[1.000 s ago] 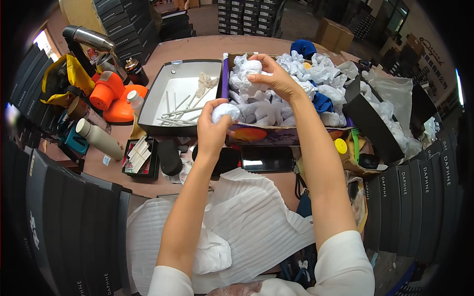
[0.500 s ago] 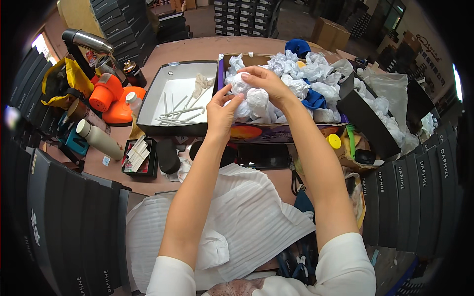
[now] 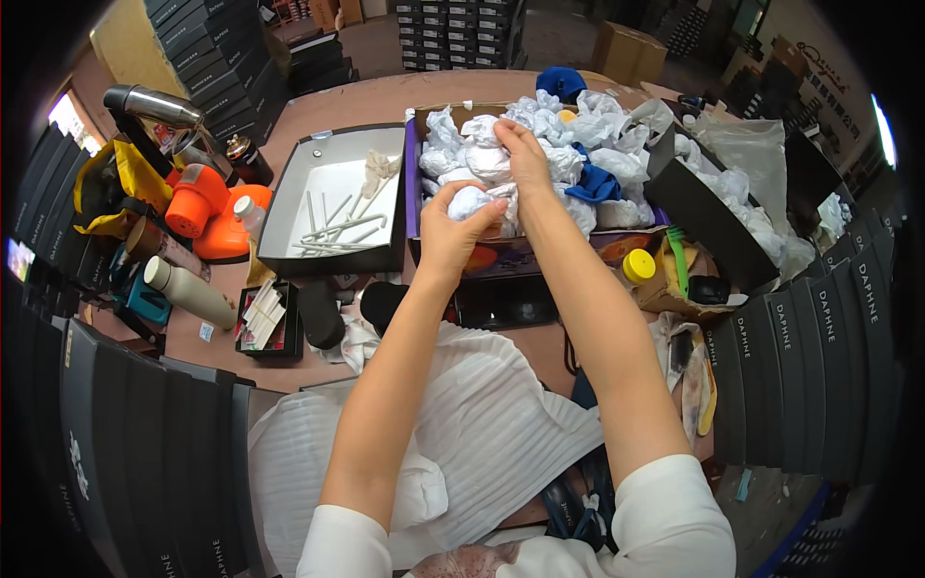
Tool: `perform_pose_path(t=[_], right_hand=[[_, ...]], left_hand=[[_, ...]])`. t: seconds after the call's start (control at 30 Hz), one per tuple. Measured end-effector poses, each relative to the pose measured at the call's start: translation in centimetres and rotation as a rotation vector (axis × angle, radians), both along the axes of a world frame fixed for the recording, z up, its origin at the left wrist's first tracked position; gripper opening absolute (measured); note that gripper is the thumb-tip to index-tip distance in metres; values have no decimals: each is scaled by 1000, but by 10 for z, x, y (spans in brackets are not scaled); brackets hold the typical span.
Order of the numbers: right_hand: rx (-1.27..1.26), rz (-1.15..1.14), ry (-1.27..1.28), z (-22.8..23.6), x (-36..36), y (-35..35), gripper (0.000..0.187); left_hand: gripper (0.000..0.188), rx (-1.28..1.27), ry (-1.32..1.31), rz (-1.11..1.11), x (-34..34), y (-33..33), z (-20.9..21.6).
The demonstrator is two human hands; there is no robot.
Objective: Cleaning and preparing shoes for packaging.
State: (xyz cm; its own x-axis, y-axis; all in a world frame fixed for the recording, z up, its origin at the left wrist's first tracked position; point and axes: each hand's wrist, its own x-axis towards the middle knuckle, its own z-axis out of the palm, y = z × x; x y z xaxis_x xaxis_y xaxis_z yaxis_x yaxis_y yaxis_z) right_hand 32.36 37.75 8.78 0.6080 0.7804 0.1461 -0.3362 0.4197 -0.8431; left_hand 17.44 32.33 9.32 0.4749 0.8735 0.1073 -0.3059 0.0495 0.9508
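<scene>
A box with purple sides (image 3: 412,183) is heaped with crumpled white paper balls (image 3: 617,166). Over its near left part, my left hand (image 3: 455,229) pinches a white paper ball (image 3: 468,203) between thumb and fingers. My right hand (image 3: 525,162) is beside it, its fingers curled round more crumpled white paper (image 3: 489,162); its thumb is mostly hidden. Blue crumpled pieces (image 3: 595,183) lie among the white ones. Below my forearms spreads a pleated white sheet (image 3: 491,414), with a small white wad (image 3: 422,486) on it.
Left of the paper box, an open box (image 3: 332,260) holds thin white sticks. Orange gear (image 3: 226,226), a pale bottle (image 3: 188,289) and a small black box (image 3: 270,342) stand further left. Dark shoe boxes flank both sides (image 3: 135,453). Dark blue shoes (image 3: 578,501) lie near me.
My hands have moved apart. The left has come slightly nearer with a paper ball in its pinch, and the right has shifted to paper beside it. The view has turned slightly.
</scene>
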Motion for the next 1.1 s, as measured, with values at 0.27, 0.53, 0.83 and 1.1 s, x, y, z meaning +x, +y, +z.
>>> perform_pose_path(t=[0.27, 0.53, 0.83, 1.1], right_hand=[[15, 206, -246, 28, 19, -39, 32], [210, 17, -786, 28, -12, -50, 29], [-86, 364, -817, 45, -24, -145, 36], [-348, 295, -1092, 28, 21, -212, 42]], left_hand=[[33, -540, -367, 59, -33, 21, -3], [35, -796, -493, -77, -44, 16, 7], [44, -539, -256, -282, -25, -38, 19], [42, 133, 461, 112, -11, -47, 14]])
